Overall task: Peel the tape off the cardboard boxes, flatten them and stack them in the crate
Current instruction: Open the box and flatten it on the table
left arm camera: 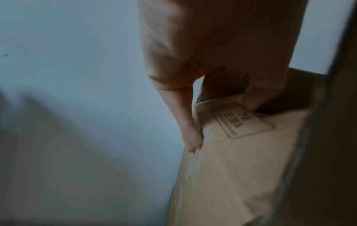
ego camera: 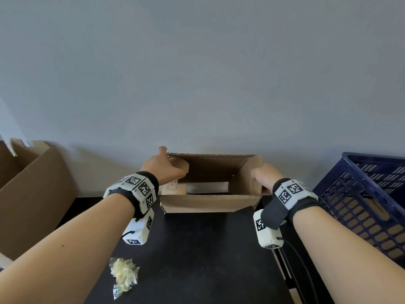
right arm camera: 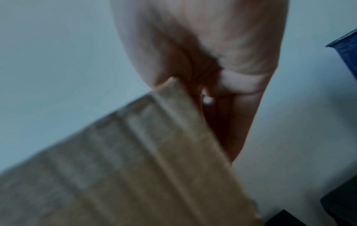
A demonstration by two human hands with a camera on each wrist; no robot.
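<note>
A small brown cardboard box [ego camera: 210,202] is open at the top and bottom, so light shows through it, and sits at the table's far edge by the wall. My left hand [ego camera: 169,170] grips its left end; in the left wrist view the thumb [left arm camera: 253,99] presses a printed flap [left arm camera: 241,160] while a finger runs down the outer edge. My right hand [ego camera: 265,175] grips the right end wall, and the right wrist view shows the cardboard edge [right arm camera: 173,116] pinched in that hand [right arm camera: 212,50]. No tape shows on the box.
A dark blue slatted crate [ego camera: 361,194] stands at the right with brown cardboard inside. A large open cardboard box [ego camera: 32,194] stands at the left. A crumpled wad of clear tape [ego camera: 125,274] lies on the black table [ego camera: 197,249] near me. The grey wall is close behind.
</note>
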